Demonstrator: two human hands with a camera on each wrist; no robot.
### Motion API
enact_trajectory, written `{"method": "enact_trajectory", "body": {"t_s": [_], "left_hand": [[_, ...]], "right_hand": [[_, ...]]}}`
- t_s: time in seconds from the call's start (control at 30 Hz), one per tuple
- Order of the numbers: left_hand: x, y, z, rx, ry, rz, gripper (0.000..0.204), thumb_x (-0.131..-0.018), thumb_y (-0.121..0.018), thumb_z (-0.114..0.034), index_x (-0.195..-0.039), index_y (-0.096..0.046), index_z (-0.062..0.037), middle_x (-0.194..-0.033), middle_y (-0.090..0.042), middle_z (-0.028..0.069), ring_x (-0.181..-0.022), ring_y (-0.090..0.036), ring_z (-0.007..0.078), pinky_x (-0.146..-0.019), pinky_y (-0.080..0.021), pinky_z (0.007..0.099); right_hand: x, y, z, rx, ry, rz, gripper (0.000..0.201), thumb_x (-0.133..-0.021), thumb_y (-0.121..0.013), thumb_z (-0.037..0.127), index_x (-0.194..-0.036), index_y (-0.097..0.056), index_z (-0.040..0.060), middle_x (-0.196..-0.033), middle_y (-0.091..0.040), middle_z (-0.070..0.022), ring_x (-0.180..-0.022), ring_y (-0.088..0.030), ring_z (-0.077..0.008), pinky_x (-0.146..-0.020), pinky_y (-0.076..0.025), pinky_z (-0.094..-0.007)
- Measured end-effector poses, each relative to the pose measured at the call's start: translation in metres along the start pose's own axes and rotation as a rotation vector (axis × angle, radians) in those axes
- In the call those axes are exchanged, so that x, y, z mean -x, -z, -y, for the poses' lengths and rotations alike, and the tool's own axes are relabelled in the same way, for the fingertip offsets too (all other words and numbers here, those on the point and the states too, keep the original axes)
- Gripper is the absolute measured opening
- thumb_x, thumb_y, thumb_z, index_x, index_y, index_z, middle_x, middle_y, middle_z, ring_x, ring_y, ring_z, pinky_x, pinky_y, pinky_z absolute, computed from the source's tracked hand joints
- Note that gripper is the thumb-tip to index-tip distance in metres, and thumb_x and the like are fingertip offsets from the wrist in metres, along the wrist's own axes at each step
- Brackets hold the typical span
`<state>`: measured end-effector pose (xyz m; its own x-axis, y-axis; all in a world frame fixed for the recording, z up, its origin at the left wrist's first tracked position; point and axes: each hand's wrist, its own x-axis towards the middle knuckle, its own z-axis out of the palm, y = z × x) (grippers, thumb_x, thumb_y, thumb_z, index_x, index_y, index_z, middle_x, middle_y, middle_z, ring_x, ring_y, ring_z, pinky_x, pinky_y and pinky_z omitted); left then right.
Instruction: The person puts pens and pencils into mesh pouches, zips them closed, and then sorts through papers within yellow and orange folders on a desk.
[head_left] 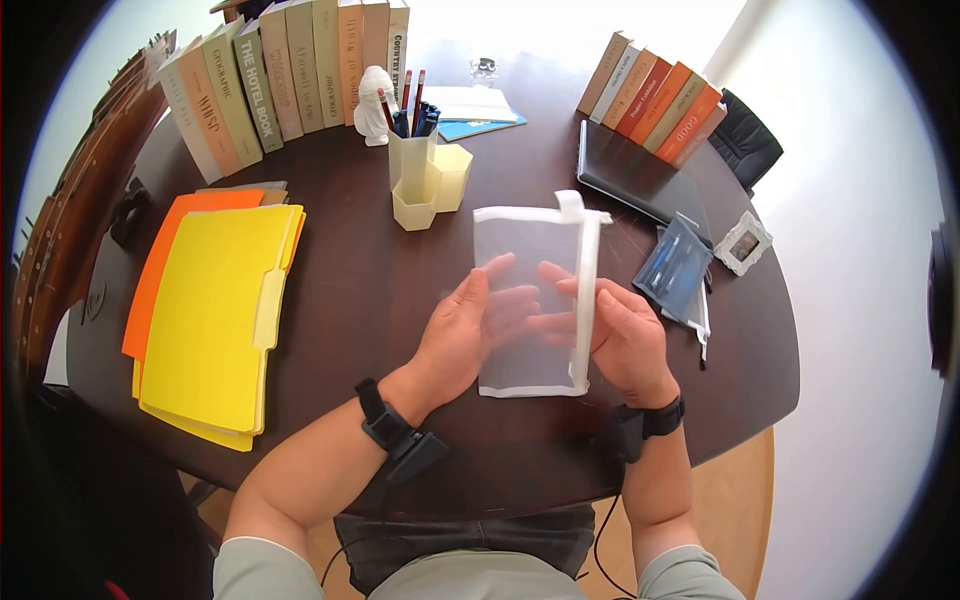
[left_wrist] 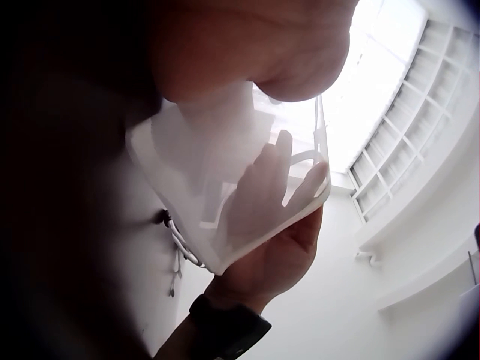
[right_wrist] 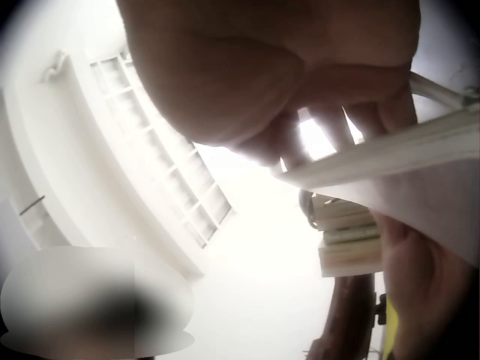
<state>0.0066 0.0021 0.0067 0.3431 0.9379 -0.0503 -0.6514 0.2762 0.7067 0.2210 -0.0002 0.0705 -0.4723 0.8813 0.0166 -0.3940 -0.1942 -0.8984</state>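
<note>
A white-edged mesh zipper pouch (head_left: 522, 238) is between the person's left hand (head_left: 455, 335) and right hand (head_left: 632, 340) over the near middle of the desk (head_left: 340, 330); both hands lie unclenched against it, straight fingers showing through the mesh. Farther off, a hexagonal pen holder (head_left: 410, 165) contains pencils (head_left: 407, 92) and pens (head_left: 426, 124). To the right, a blue translucent pouch (head_left: 664, 275) encloses several pens.

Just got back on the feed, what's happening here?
A person has a see-through, white-edged pouch between both hands, over a dark table. The left hand is at its left edge, the right hand at the white strip opposite. Both hands show partly through it. A blue pouch lies to the right, yellow folders to the left.
</note>
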Motion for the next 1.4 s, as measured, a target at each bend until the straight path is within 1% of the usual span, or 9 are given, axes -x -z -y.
{"method": "enact_trajectory", "body": {"t_s": [0.07, 0.27, 0.37, 0.47, 0.67, 0.77, 0.97, 1.17, 1.4], "left_hand": [[0.001, 0.0, 0.002, 0.014, 0.03, 0.038, 0.056, -0.115, -0.031, -0.043, -0.159, -0.035, -0.009, -0.143, -0.056, 0.0159, -0.129, -0.058, 0.0261, -0.112, -0.049, 0.0445], [0.003, -0.001, 0.002, 0.081, 0.119, 0.082, 0.053, -0.115, -0.032, -0.04, -0.158, -0.038, -0.009, -0.142, -0.057, 0.0118, -0.127, -0.06, 0.0241, -0.109, -0.051, 0.0432], [0.005, -0.003, -0.002, 0.07, 0.151, 0.077, 0.052, -0.115, -0.032, -0.04, -0.156, -0.041, -0.009, -0.14, -0.059, 0.0115, -0.127, -0.06, 0.0239, -0.109, -0.051, 0.0427], [0.006, -0.003, -0.004, 0.075, 0.181, 0.085, 0.052, -0.115, -0.033, -0.041, -0.154, -0.043, -0.0092, -0.139, -0.06, 0.0115, -0.127, -0.059, 0.0239, -0.109, -0.05, 0.0425], [0.003, 0.0, 0.0, 0.06, 0.162, 0.081, 0.053, -0.114, -0.032, -0.044, -0.153, -0.044, -0.0099, -0.14, -0.06, 0.0132, -0.127, -0.059, 0.0245, -0.108, -0.05, 0.042], [0.005, -0.002, -0.003, 0.07, 0.165, 0.082, 0.055, -0.114, -0.031, -0.046, -0.154, -0.043, -0.0103, -0.14, -0.06, 0.0143, -0.128, -0.059, 0.0252, -0.109, -0.05, 0.0427], [0.006, -0.001, -0.005, 0.087, 0.133, 0.134, 0.064, -0.112, -0.028, -0.053, -0.159, -0.033, -0.0111, -0.144, -0.056, 0.0202, -0.13, -0.059, 0.0298, -0.11, -0.049, 0.0467], [0.0, 0.007, 0.004, 0.132, 0.07, 0.108, 0.068, -0.109, -0.026, -0.057, -0.161, -0.026, -0.0131, -0.147, -0.054, 0.0183, -0.134, -0.055, 0.033, -0.112, -0.047, 0.0514], [-0.001, 0.006, 0.002, 0.111, 0.053, 0.085, 0.07, -0.108, -0.026, -0.06, -0.162, -0.023, -0.0156, -0.147, -0.054, 0.0189, -0.135, -0.055, 0.0343, -0.113, -0.045, 0.0527]], "right_hand": [[0.0, 0.002, 0.002, -0.109, -0.015, 0.101, 0.038, -0.107, -0.052, 0.011, -0.139, -0.057, -0.0099, -0.154, -0.051, -0.0198, -0.123, -0.065, -0.0256, -0.105, -0.052, -0.0387], [-0.001, -0.009, -0.008, 0.421, -0.086, 0.121, 0.058, -0.102, -0.061, 0.01, -0.155, -0.042, -0.0023, -0.149, -0.056, -0.0145, -0.133, -0.057, -0.0258, -0.113, -0.044, -0.0401], [-0.005, -0.013, -0.018, 0.29, -0.047, 0.154, 0.071, -0.1, -0.065, 0.011, -0.163, -0.031, 0.0035, -0.148, -0.057, -0.0114, -0.136, -0.053, -0.0225, -0.114, -0.041, -0.0382], [-0.005, -0.009, -0.019, 0.376, -0.108, 0.151, 0.074, -0.101, -0.062, 0.011, -0.165, -0.025, 0.0059, -0.149, -0.055, -0.0099, -0.135, -0.051, -0.0198, -0.115, -0.039, -0.0364], [-0.006, -0.014, -0.021, 0.45, -0.14, 0.165, 0.072, -0.101, -0.059, 0.012, -0.165, -0.026, 0.0058, -0.144, -0.058, -0.0106, -0.133, -0.052, -0.0186, -0.114, -0.039, -0.0351], [-0.009, -0.015, -0.022, 0.452, -0.045, 0.186, 0.06, -0.102, -0.06, 0.01, -0.158, -0.041, 0.0028, -0.134, -0.065, -0.0109, -0.124, -0.06, -0.0172, -0.107, -0.047, -0.0336], [0.004, -0.02, -0.019, 0.563, 0.125, -0.162, 0.033, -0.104, -0.062, 0.008, -0.135, -0.066, -0.001, -0.106, -0.077, -0.0108, -0.092, -0.073, -0.0142, -0.081, -0.06, -0.0272], [0.005, -0.024, -0.006, 0.667, -0.081, -0.128, 0.036, -0.104, -0.062, 0.009, -0.138, -0.063, -0.0017, -0.098, -0.076, -0.0091, -0.088, -0.074, -0.0159, -0.079, -0.06, -0.0273], [0.007, -0.023, -0.012, 0.717, 0.036, -0.011, 0.042, -0.106, -0.057, 0.012, -0.145, -0.055, -0.0019, -0.097, -0.077, -0.0124, -0.087, -0.075, -0.0169, -0.078, -0.06, -0.0308]]}}
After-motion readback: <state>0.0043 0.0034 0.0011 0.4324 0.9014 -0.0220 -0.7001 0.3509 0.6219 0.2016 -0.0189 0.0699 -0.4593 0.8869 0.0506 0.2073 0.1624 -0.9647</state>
